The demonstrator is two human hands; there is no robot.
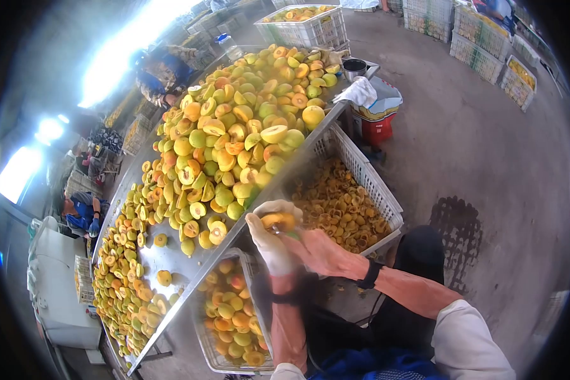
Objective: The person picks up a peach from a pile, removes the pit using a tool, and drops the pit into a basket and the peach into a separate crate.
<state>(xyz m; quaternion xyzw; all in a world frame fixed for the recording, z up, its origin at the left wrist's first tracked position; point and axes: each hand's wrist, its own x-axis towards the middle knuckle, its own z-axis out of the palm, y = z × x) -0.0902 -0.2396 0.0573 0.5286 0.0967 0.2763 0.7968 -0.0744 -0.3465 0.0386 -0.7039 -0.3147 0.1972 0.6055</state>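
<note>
My left hand (273,244), in a white glove, cups a yellow-orange peach half (277,221) just off the edge of the metal table (250,218). My right hand (320,251), bare with a black wristband, is closed against the fruit. A small glint of metal and a bit of green show by its fingers, but blur hides what it grips. Close to the hands, a heap of halved peaches (234,139) covers the table. Below them stands a white crate (361,166) with brown, curled peach scraps (342,212).
Another white crate (210,362), with peach halves, stands under the table edge. A metal cup (354,68), a white cloth (359,92) and a clear bottle (230,47) are at the table's far end. Co-workers (161,75) are across the table; stacked crates (478,44) stand behind.
</note>
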